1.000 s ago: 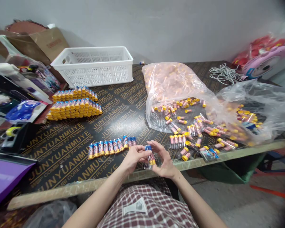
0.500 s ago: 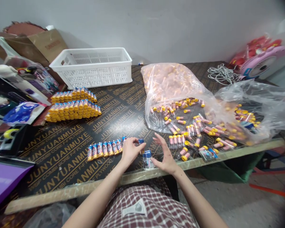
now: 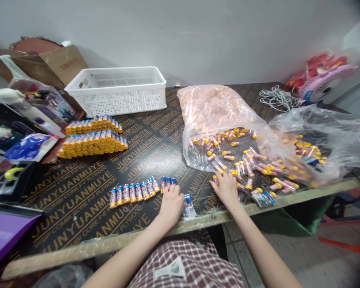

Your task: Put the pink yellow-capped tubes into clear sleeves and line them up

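Note:
My left hand [image 3: 173,201] is over the blue-topped tubes [image 3: 168,182] just right of a row of blue-and-yellow tubes [image 3: 134,192]; its fingertips are partly hidden. Beside it lies a stack of small printed labels [image 3: 188,208]. My right hand [image 3: 226,188] rests with bent fingers on pink tubes with yellow caps [image 3: 215,180] at the near side of a loose pile [image 3: 246,164]. What its fingers hold is hidden. Behind the pile, an open clear bag [image 3: 219,108] is full of similar tubes.
A white basket [image 3: 123,94] stands at the back. Stacked tubes [image 3: 93,140] lie at the left, near a tape dispenser [image 3: 13,174]. Another plastic bag [image 3: 342,128], a white cable [image 3: 279,98] and a pink fan [image 3: 327,86] are at the right.
My right hand has moved from beside the labels to the yellow-capped tubes. My left hand has shifted slightly right and down, uncovering a short group of blue-topped tubes. The view has tilted slightly.

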Motion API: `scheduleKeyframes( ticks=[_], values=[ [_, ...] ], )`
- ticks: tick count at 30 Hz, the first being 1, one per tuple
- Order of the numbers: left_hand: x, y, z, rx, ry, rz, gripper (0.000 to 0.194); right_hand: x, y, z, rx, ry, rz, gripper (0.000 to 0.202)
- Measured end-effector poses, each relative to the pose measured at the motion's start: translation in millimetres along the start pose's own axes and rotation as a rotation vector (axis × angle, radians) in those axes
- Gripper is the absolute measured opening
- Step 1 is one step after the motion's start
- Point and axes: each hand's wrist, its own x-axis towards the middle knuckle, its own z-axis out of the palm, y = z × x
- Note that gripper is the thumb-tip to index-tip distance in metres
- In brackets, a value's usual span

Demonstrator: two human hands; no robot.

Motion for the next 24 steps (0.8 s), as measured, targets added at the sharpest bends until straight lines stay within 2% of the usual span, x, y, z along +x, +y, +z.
scheduleKeyframes(
  ticks=[4, 7, 10, 12, 16, 19, 24],
  values=[
    [-5.7, 4.2, 9.3, -0.003, -0.023, -0.001, 0.012, 1.9, -6.0, 4.6, 0.060, -0.034, -0.030, 0.031],
    [-5.1, 1.3, 10.7, -0.060, -0.042, -0.021, 0.008, -0.4, -10.0, 5.5, 0.128, -0.053, -0.042, 0.037],
    [-5.1, -0.3, 10.1, -0.106, -0.053, -0.027, 0.007, -4.9, -15.6, 0.7, 0.221, -0.048, -0.041, 0.047],
    [-6.1, 0.1, 9.6, -0.134, -0.043, -0.035, 0.005, -9.0, -21.2, -6.0, 0.362, -0.024, -0.036, 0.049],
    [-8.1, 1.8, 8.8, -0.270, 0.003, -0.069, 0.006, -19.8, -36.2, -25.9, 0.651, 0.020, -0.005, 0.031],
    [-6.0, 0.7, 7.4, -0.567, 0.018, -0.187, 0.008, -28.3, -47.4, -41.7, 0.766, 0.038, 0.016, 0.016],
    [6.6, -10.0, -3.1, -1.350, 0.099, -0.537, 0.014, -41.5, -63.4, -55.7, 0.942, 0.110, 0.009, 0.018]
  ],
)
